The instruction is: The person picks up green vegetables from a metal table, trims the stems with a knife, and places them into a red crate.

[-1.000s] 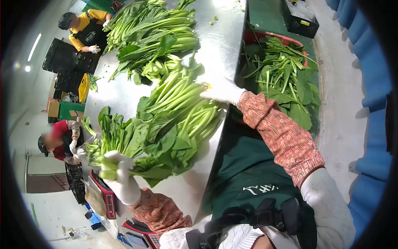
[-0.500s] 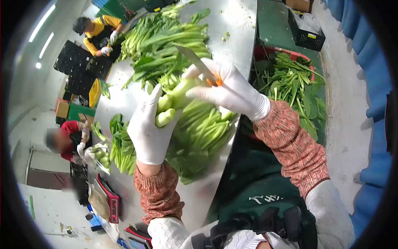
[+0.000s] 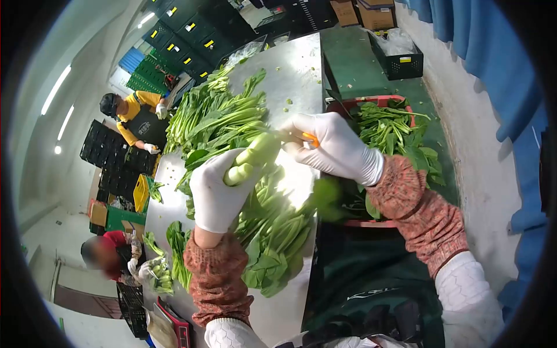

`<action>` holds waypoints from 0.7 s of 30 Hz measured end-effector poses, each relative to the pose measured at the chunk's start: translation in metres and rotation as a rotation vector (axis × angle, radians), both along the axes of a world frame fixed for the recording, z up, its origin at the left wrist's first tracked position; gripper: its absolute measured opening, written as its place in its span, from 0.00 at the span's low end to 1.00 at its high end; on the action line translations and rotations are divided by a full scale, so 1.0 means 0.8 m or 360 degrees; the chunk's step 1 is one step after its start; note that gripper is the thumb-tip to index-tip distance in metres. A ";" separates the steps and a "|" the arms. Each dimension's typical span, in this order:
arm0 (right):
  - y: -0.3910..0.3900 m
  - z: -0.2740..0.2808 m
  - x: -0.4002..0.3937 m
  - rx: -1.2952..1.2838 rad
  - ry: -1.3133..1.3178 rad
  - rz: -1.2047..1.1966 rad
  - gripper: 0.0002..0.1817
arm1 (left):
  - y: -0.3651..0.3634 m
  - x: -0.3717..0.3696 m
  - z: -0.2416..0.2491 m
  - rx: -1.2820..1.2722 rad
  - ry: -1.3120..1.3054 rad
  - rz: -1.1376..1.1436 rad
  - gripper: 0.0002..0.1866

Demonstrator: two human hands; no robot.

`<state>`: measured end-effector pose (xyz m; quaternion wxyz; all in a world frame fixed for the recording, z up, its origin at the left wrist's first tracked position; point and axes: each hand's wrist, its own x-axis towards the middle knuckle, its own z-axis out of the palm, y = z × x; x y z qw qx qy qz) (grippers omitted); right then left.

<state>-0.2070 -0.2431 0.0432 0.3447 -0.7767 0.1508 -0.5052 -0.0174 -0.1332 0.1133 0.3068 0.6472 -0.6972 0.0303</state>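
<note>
My left hand (image 3: 221, 188), in a white glove, is closed around a small bunch of pale green choy sum stalks (image 3: 258, 152), their cut ends toward me. Close to the right of the bunch, my gloved right hand (image 3: 333, 145) grips a knife by its orange handle (image 3: 311, 139); I cannot clearly make out the blade in this view. A blurred green leaf (image 3: 326, 198) hangs in the air below my right hand. Under my hands, more choy sum (image 3: 272, 255) lies on the metal table (image 3: 299, 58).
A large pile of leafy greens (image 3: 223, 124) covers the table's far part. To the right stands a red bin (image 3: 371, 223) holding loose leaves (image 3: 391, 130). A black crate (image 3: 404, 65) stands on the floor beyond. Two people, one in a yellow top (image 3: 142, 100), work across the table.
The view has shifted, showing more of the room's far end. The knife blade, plain before, is no longer clear. A blurred leaf now appears in the air beneath the right hand.
</note>
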 end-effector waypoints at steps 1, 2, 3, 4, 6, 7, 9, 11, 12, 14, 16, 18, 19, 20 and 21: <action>-0.008 0.003 -0.017 -0.0050 0.0090 0.0061 0.08 | -0.004 -0.001 0.007 0.0064 -0.0048 -0.0089 0.14; -0.022 -0.005 -0.028 -0.0241 0.0092 0.0093 0.10 | -0.006 -0.001 0.011 0.0254 0.0199 -0.0126 0.13; -0.033 -0.011 -0.040 -0.0119 0.0111 0.0038 0.12 | -0.008 -0.002 0.016 0.0439 0.0444 -0.0161 0.13; -0.045 -0.018 -0.054 -0.0001 0.0128 -0.0019 0.14 | -0.010 -0.003 0.021 0.0623 0.0688 -0.0196 0.13; -0.085 -0.044 -0.071 0.0003 0.0145 -0.0289 0.16 | -0.013 -0.004 0.022 0.0689 0.1004 -0.0231 0.11; -0.085 -0.049 -0.081 -0.0344 0.0397 -0.0632 0.17 | -0.015 -0.003 0.015 0.0679 0.1119 -0.0252 0.11; -0.065 -0.049 -0.085 -0.0329 0.0350 -0.0688 0.20 | -0.019 -0.021 0.012 0.0658 0.1333 -0.0301 0.12; -0.037 -0.035 -0.074 -0.0425 0.0148 -0.0658 0.21 | -0.026 -0.036 0.004 0.0678 0.1371 -0.0352 0.14; -0.022 -0.023 -0.075 -0.0439 0.0226 -0.0650 0.22 | -0.030 -0.040 -0.001 0.0707 0.1396 -0.0376 0.15; -0.008 -0.013 -0.075 -0.0421 0.0248 -0.0623 0.21 | -0.033 -0.046 -0.006 0.0740 0.1394 -0.0396 0.16; -0.008 -0.016 -0.078 -0.0384 0.0258 -0.0598 0.21 | -0.033 -0.050 -0.012 0.0746 0.1400 -0.0420 0.16; -0.011 -0.025 -0.078 -0.0409 0.0263 -0.0596 0.20 | -0.031 -0.054 -0.020 0.0728 0.1423 -0.0444 0.16; -0.012 -0.028 -0.079 -0.0310 0.0298 -0.0508 0.17 | -0.032 -0.053 -0.023 0.0748 0.1409 -0.0474 0.15; -0.018 -0.034 -0.081 -0.0230 0.0462 -0.0477 0.16 | -0.034 -0.052 -0.026 0.0765 0.1414 -0.0466 0.14; -0.029 -0.046 -0.084 -0.0144 0.0628 -0.0443 0.15 | -0.037 -0.051 -0.031 0.0786 0.1422 -0.0456 0.14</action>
